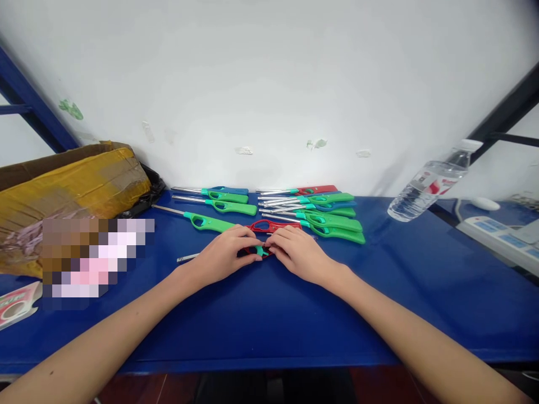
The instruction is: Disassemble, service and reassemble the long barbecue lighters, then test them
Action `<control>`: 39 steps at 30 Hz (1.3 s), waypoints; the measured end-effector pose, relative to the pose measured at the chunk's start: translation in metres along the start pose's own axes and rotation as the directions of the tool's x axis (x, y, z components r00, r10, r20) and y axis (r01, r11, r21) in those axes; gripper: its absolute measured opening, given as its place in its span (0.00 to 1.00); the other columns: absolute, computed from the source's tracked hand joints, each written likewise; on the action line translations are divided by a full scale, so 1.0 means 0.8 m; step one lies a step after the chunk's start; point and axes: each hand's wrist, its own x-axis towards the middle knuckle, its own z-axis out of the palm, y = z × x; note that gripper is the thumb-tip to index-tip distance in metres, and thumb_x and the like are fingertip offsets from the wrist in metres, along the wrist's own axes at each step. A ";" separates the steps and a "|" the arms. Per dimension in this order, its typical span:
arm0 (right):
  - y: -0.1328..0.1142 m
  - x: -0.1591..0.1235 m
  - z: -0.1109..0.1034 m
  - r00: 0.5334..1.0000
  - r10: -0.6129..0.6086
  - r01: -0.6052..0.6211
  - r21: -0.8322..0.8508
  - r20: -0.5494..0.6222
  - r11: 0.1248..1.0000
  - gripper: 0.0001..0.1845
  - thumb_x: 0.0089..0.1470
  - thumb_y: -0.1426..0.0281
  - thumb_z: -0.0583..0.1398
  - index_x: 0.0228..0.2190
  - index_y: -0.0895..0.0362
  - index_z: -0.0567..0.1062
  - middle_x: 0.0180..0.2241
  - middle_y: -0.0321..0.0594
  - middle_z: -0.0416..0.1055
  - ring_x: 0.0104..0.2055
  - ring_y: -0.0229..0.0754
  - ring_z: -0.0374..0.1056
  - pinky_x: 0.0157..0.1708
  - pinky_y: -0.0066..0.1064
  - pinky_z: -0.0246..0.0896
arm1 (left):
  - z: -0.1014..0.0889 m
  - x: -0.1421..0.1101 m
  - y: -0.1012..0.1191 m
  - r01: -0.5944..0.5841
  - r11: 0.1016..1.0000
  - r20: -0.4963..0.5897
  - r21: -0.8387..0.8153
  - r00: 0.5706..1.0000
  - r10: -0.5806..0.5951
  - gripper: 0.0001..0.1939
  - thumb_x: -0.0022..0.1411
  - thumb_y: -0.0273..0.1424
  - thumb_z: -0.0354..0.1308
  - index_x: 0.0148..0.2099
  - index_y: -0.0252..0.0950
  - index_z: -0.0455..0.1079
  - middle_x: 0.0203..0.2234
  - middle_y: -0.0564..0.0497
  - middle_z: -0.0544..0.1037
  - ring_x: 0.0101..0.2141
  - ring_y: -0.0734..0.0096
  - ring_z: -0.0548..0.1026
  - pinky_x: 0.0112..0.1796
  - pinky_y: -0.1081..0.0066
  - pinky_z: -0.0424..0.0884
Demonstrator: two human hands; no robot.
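Observation:
Both my hands rest on the blue table [269, 314] and meet over one long-nosed lighter [257, 251]. Its dark body and teal trigger show between my fingers, and its metal tube sticks out to the left. My left hand [225, 253] curls over its left part, my right hand [295, 252] over its right part, fingers pinched on it. Just behind my fingers lies a red lighter [269, 226]. A green lighter [197, 220] lies to its left. Several more green, blue and red lighters [320, 216] lie in rows toward the wall.
A taped cardboard box [71, 185] stands at the left, with a roll of tape [14, 306] at the near left edge. A tilted water bottle [429, 185] lies at the right. Beyond it are a power strip [497, 235] and a white mouse [484, 203].

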 end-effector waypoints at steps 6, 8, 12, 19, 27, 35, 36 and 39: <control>0.001 -0.002 0.002 1.000 0.015 -0.014 0.044 -0.027 0.999 0.09 0.62 0.73 0.54 0.40 0.56 0.75 0.39 0.45 0.76 0.43 0.46 0.70 0.45 0.40 0.64 | 0.006 0.001 0.000 -0.011 1.000 -0.051 -0.014 0.999 0.010 0.11 0.65 0.35 0.58 0.47 0.38 0.75 0.38 0.46 0.78 0.40 0.63 0.74 0.42 0.66 0.71; 0.002 -0.002 0.003 0.999 0.026 -0.024 0.056 -0.034 0.998 0.09 0.62 0.73 0.55 0.40 0.56 0.75 0.39 0.44 0.76 0.43 0.46 0.70 0.45 0.40 0.64 | 0.005 0.001 -0.002 -0.017 1.000 -0.089 -0.010 0.996 0.016 0.11 0.65 0.36 0.58 0.46 0.37 0.75 0.38 0.46 0.78 0.40 0.63 0.74 0.42 0.66 0.72; 0.003 -0.003 0.005 0.999 0.024 -0.021 0.069 -0.036 0.997 0.09 0.62 0.73 0.54 0.40 0.57 0.74 0.39 0.44 0.76 0.43 0.47 0.70 0.45 0.40 0.64 | 0.004 0.001 -0.009 0.010 0.999 -0.138 0.032 0.990 -0.006 0.12 0.65 0.39 0.59 0.44 0.37 0.75 0.38 0.46 0.78 0.40 0.63 0.74 0.41 0.65 0.72; 0.002 -0.004 0.008 0.994 0.102 -0.094 0.162 -0.043 0.982 0.26 0.60 0.75 0.56 0.59 0.55 0.60 0.39 0.42 0.76 0.43 0.47 0.70 0.43 0.41 0.65 | 0.007 0.002 -0.014 0.042 0.997 -0.123 0.061 0.992 -0.034 0.13 0.65 0.40 0.58 0.43 0.37 0.75 0.39 0.46 0.77 0.40 0.62 0.73 0.41 0.64 0.72; 0.001 -0.004 0.008 0.993 0.113 -0.105 0.159 -0.040 0.982 0.28 0.60 0.75 0.56 0.60 0.55 0.58 0.38 0.43 0.75 0.43 0.49 0.71 0.43 0.43 0.66 | 0.016 0.004 -0.006 0.047 0.998 -0.109 0.040 0.993 -0.042 0.11 0.64 0.38 0.60 0.44 0.36 0.75 0.40 0.46 0.77 0.41 0.61 0.72 0.44 0.62 0.71; 0.001 -0.004 0.008 0.995 0.095 -0.087 0.161 -0.043 0.983 0.30 0.59 0.75 0.56 0.61 0.53 0.58 0.39 0.42 0.75 0.43 0.48 0.70 0.44 0.43 0.66 | 0.020 0.003 0.000 0.071 0.993 -0.133 0.089 0.989 -0.059 0.09 0.63 0.36 0.62 0.43 0.36 0.75 0.38 0.47 0.77 0.40 0.61 0.73 0.42 0.63 0.70; 0.001 -0.004 0.007 0.995 0.097 -0.090 0.161 -0.036 0.983 0.29 0.59 0.75 0.56 0.61 0.54 0.58 0.39 0.42 0.75 0.43 0.48 0.70 0.44 0.43 0.66 | 0.020 0.003 -0.001 0.076 0.993 -0.136 0.090 0.989 -0.063 0.09 0.63 0.36 0.62 0.43 0.36 0.75 0.38 0.47 0.77 0.40 0.61 0.73 0.42 0.63 0.70; 0.002 -0.006 0.003 0.996 0.093 -0.089 0.160 -0.017 0.983 0.25 0.59 0.74 0.57 0.57 0.55 0.63 0.42 0.45 0.75 0.46 0.49 0.70 0.46 0.44 0.66 | 0.022 0.002 -0.001 0.084 0.994 -0.142 0.066 0.987 -0.074 0.10 0.63 0.36 0.61 0.44 0.37 0.75 0.39 0.47 0.77 0.40 0.61 0.72 0.42 0.64 0.70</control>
